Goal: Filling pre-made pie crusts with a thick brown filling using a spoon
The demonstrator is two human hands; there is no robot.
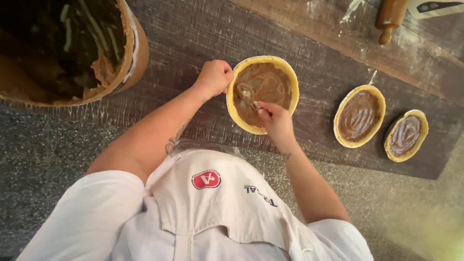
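White apron (212,203), hands hiding tart (263,92) rim, bucket (72,48) cropped.

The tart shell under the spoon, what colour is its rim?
Pale yellow rim on the tart shell, clearest in the head view.

view: single head camera, no second view
facing: straight down over the person's chest
range: close above the counter (58,159)

— Where's open room? 
— Bare dark wooden board (319,116) between the near round caramel-filled pastry shell (262,93) and two filled shells (360,116) at right.
— Obstacles? 
— Big brown tub (72,48) left, wooden rolling pin (389,18) far right.
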